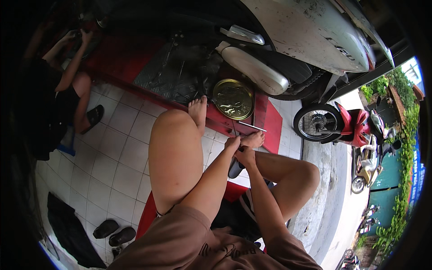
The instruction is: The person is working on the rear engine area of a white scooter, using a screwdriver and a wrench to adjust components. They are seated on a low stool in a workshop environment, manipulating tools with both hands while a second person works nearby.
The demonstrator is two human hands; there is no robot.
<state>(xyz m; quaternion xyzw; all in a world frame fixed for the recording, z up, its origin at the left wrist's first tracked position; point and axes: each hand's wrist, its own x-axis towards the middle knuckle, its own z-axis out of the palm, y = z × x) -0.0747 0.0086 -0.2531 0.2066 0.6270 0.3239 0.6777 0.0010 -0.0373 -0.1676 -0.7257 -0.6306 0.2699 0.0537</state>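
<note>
Fingers (242,155) at dk. grey pc. (235,169), rounded, partly hidden.

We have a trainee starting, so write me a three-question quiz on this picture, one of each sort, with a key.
1. Which hand is nearer the round tray in the picture: the left hand or the right hand?
2. True or false: the seated person whose view this is has shoes on.
3. Where are the dark shoes at the lower left?
A) On the tray
B) On the floor tiles
C) On a motorbike seat

Key:
1. The left hand.
2. False; both feet are bare.
3. B.
</note>
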